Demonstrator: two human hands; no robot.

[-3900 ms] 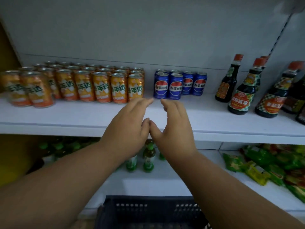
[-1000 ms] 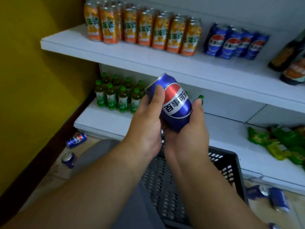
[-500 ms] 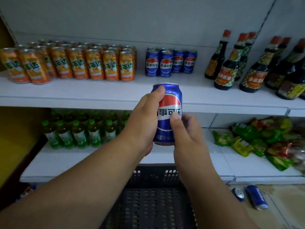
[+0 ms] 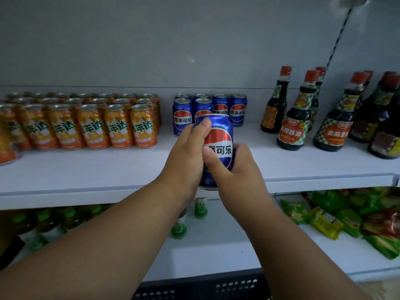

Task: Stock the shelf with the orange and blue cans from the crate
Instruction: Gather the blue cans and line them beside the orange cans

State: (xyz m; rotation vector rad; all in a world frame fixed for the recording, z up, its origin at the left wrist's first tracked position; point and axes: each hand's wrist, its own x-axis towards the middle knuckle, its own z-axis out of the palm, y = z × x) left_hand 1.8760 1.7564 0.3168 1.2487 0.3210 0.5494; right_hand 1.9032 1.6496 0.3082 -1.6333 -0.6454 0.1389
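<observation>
White laminate forms the upper shelf point(image 4: 86, 169), the largest element we see, with a pale grey back panel point(image 4: 194, 40) rising behind it. Below it we see a second white lower shelf point(image 4: 216, 252), and at the bottom edge the rim of a dark slotted crate point(image 4: 205, 289).

On the upper shelf, at left, we see the block of orange cans point(image 4: 91, 124) standing upright in several rows, packed side by side. At right stand the dark soy sauce bottles point(image 4: 291, 122) with red caps, well apart from the cans. Between these two groups, near the back panel, we see the small cluster of shelved blue cans point(image 4: 216, 105), upright and touching one another.

On the lower shelf we see green and yellow snack packets point(image 4: 346, 217) heaped at right, and green-capped bottles point(image 4: 179, 226) at left and centre, partly hidden by the forearms.

Both hands grip the held blue can point(image 4: 218, 135), which is upright, above the front part of the upper shelf and in front of the shelved cluster. We see the left hand point(image 4: 184, 156) wrapped round its left side, thumb laid up toward the rim. The right hand point(image 4: 233, 169) curls round its lower right side, thumb pressed across the label. We cannot tell whether the can's base touches the shelf.
</observation>
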